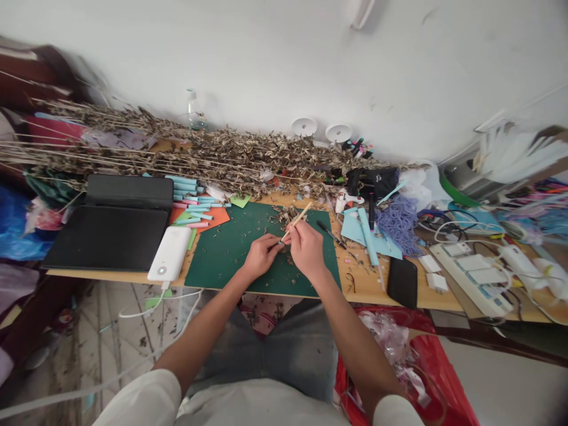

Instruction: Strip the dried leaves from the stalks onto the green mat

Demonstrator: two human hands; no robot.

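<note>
My right hand (306,244) is closed around a pale wooden stick (303,213) that looks like a chopstick. The stick slants down to the left, its lower end meeting the fingertips of my left hand (261,255). Those fingers are pinched together on something small that I cannot make out. Both hands are above a green cutting mat (222,254). Just behind them lies a small heap of dried leaves (286,216), with crumbs scattered over the mat. Rolled blue and pink paper tubes (184,189) lie on orange paper at the mat's left.
Bundles of dried stalks (248,151) stretch along the wall. On the left are a black tablet case (110,236) and a white power bank (171,254). To the right lie a pen (331,234), a glue gun (348,201), purple yarn (397,222), a phone (402,282) and a power strip (470,281).
</note>
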